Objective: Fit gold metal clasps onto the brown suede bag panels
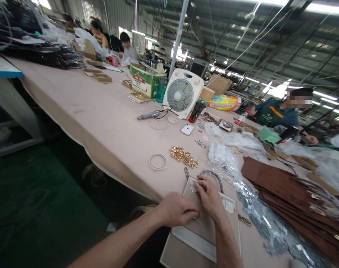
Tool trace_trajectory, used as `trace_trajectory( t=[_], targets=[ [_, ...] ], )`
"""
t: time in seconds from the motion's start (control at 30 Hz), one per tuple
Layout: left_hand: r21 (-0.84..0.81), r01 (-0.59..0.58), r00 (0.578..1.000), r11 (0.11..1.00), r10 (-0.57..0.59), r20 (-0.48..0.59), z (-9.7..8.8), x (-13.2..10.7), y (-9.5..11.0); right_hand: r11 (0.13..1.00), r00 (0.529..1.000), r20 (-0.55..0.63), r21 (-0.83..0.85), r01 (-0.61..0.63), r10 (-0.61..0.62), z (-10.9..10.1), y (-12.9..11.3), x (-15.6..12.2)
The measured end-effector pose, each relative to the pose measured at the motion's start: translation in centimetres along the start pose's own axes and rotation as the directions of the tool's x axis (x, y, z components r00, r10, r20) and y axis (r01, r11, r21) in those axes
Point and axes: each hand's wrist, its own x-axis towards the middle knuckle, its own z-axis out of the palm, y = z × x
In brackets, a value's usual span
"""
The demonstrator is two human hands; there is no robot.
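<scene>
At the edge of the worktop (124,149) lies the beige panel (206,231), probably steadied by my half-curled right hand (209,194). My left hand (176,209) pinches its fingers together over it; what either grips, I cannot tell.

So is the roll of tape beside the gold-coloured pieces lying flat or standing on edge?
Lying flat: the roll of tape has its opening facing up, with the table showing through.

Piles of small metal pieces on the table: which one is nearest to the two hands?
The gold-coloured pile, just beyond the right hand, beside the tape roll; the silver-coloured pieces lie farther away.
</scene>
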Motion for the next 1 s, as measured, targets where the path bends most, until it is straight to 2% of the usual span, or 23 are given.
trace_trajectory(
  t=[0.4, 0.6, 0.73, 0.9, 1.0],
  targets=[
    [0.004, 0.014, 1.0, 1.0, -0.014, 0.017, -0.1, 0.3, 0.0, 1.0, 1.0, -0.003, -0.001, 0.017, -0.017, -0.5, -0.2, -0.4],
    [0.061, 0.026, 0.999, 0.998, -0.027, 0.018, 0.0, 0.3, 0.1, 0.993, 0.999, -0.043, -0.111, 0.027, -0.032, 0.6, -0.1, -0.5],
    [0.084, 0.024, 0.999, 0.996, -0.026, 0.019, -0.1, 0.3, 0.4, 0.983, 0.998, -0.028, -0.174, 0.053, -0.059, 0.5, 0.1, -0.8],
    [0.049, 0.038, 0.999, 0.998, -0.04, 0.028, -0.2, 0.4, 0.6, 0.971, 0.999, -0.051, -0.241, -0.003, -0.009, 0.1, 0.3, -0.8],
    [0.024, 0.046, 0.998, 0.999, -0.047, 0.038, -0.2, 0.5, 0.3, 0.951, 0.996, -0.078, -0.309, 0.007, -0.032, 0.6, 0.4, -0.3]
  ],
)
